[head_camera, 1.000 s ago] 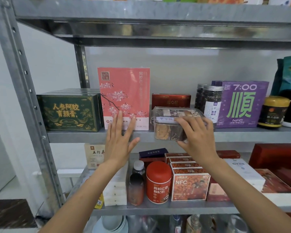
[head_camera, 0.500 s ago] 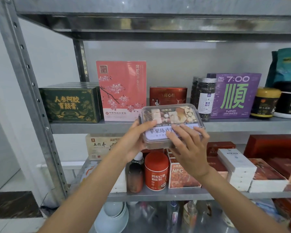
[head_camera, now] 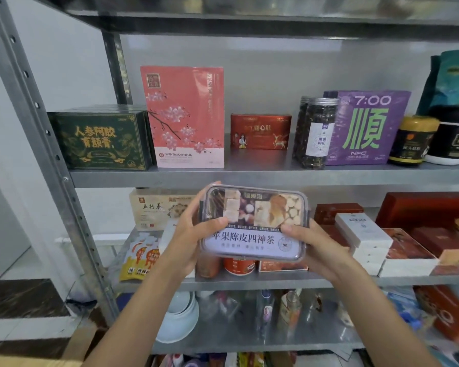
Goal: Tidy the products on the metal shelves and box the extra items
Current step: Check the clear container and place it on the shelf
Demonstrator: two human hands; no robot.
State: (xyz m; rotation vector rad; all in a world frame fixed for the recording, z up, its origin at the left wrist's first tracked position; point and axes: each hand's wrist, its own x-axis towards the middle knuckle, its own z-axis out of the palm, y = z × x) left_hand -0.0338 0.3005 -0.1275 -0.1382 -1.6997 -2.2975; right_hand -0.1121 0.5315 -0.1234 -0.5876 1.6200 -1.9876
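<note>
Tea box — who's got it, and where? (Desk)

Me: Both hands, curled on the short ends. Left hand wraps the left end, thumb on the lid, fingers behind. Right hand grips the lower right corner, thumb on the label. Nothing else held. Box is mid-air, close to me, lid tilted up at my face.

Desk: Axis?

Me: Long axis runs left-right, straight across btwn my palms, so neither hand is nearer. It hangs just below the front lip of the middle shelf, in front of the stock on the lower shelf. A red can shows right under it.

Desk: Room to move?

Me: Up & fwd, I'd say. There's a bare strip of middle shelf in front of the low red box, btwn the pink box and the dark jar. The lip must be cleared first or the far edge catches. Lower shelf looks packed. Bottom left there's a tan corner, poss. a carton, can't tell. Shelf or carton next is only my guess.
</note>
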